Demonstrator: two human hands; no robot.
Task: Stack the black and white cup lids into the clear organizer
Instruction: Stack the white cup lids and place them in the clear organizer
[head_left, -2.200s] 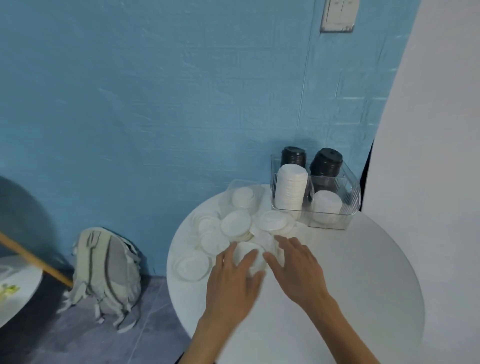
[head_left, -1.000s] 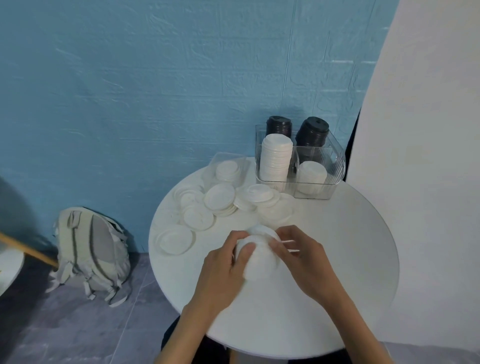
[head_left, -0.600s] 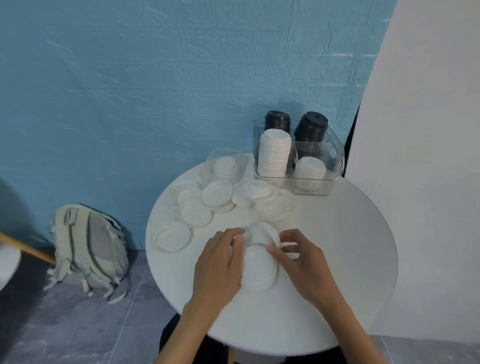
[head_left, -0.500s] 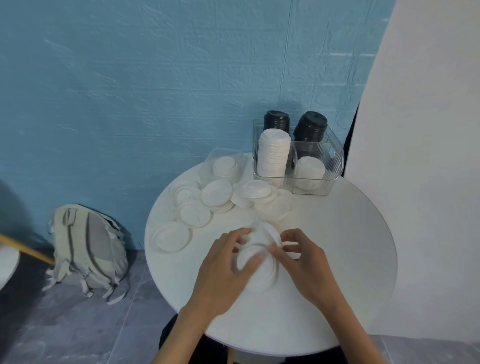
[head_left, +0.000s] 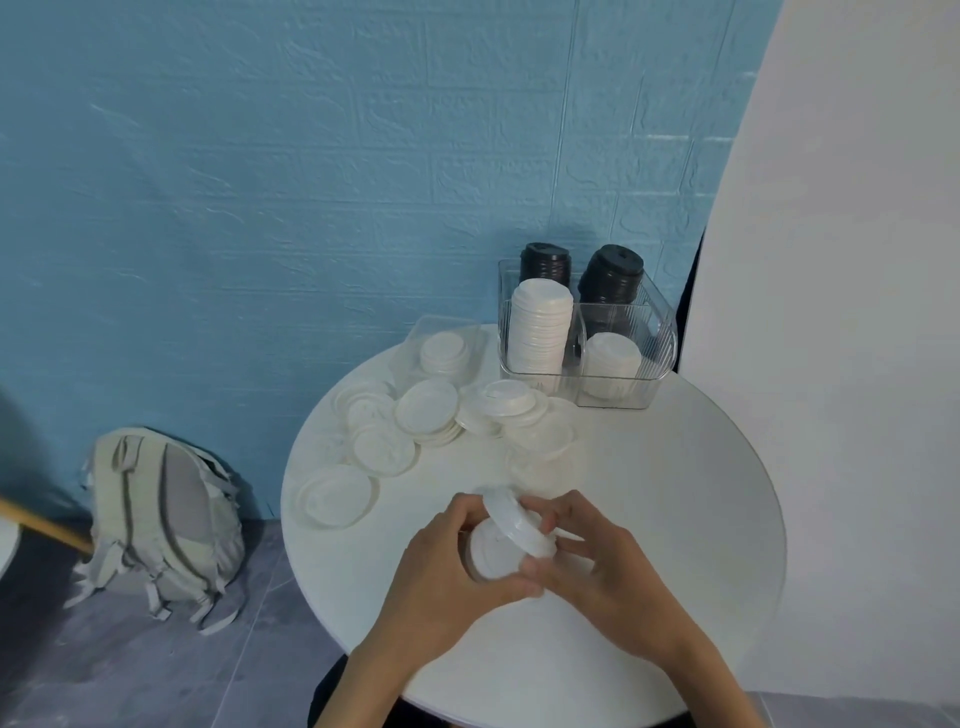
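Both hands hold a small stack of white lids (head_left: 501, 543) just above the round white table (head_left: 675, 519). My left hand (head_left: 441, 577) curls round the stack from the left, and my right hand (head_left: 597, 561) grips it from the right. The clear organizer (head_left: 660, 338) stands at the table's far edge. It holds two black lid stacks (head_left: 613, 273) at the back, a tall white stack (head_left: 540, 332) front left and a short white stack (head_left: 612, 358) front right. Several loose white lids (head_left: 431, 410) lie scattered on the table's left half.
A smaller clear tray (head_left: 410, 348) with white lids in it sits left of the organizer. A grey backpack (head_left: 161, 514) leans on the blue wall on the floor at the left. A white wall panel (head_left: 857, 312) rises close on the right.
My hands reached into the loose lids, gathered a few and drew them back toward me. In the last half second both hands closed tighter round the stack and tilted it.
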